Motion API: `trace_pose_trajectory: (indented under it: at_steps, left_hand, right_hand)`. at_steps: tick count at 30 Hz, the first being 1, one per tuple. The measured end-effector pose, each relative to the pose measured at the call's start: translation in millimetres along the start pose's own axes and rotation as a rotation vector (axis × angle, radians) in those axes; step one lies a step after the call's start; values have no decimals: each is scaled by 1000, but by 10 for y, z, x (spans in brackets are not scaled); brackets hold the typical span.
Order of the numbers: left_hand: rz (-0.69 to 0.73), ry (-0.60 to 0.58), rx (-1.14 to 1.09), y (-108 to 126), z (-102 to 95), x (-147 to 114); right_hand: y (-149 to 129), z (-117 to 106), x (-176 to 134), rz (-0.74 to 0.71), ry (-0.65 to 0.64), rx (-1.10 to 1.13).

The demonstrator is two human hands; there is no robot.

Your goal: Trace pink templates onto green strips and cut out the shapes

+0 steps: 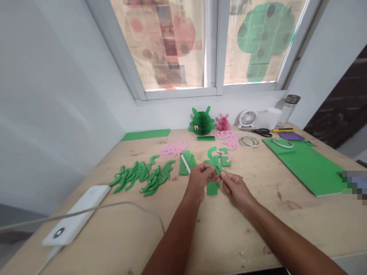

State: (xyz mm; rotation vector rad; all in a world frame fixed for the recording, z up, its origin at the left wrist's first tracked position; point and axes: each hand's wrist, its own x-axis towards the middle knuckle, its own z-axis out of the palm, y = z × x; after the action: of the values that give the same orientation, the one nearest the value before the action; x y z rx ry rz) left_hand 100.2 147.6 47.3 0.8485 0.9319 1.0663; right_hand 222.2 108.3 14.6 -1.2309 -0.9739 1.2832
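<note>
Both my hands meet over the middle of the table, fingertips close together. Between them is a green paper cutout point(218, 166), pinched by my left hand point(202, 175) and my right hand point(233, 187). Just beyond it lie a curved green piece point(212, 152) and a pink curved cutout point(226, 156) on a green paper square point(225, 162). Below my fingers a green paper piece point(212, 188) rests on the wood. Left of my left hand, a white pen point(185, 163) lies across green paper point(187, 156). My fingers partly hide the held cutout.
Green curved cutouts point(157, 179) and pink cutouts point(174, 149) lie to the left, near a white power bank point(77, 214) and its cable. Honeycomb paper figures point(202, 122), a fan point(247, 118), scissors point(259, 132) and tape rolls point(249, 141) stand or lie behind. Green sheets point(309, 166) are right.
</note>
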Motion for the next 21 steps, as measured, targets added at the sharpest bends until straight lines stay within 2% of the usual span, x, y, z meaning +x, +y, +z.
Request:
trace_pose_trajectory:
  at_steps: [21]
  left_hand:
    - [13,1,17,1,4,-2]
  right_hand:
    - [-6,1,-5,-7,6,-16]
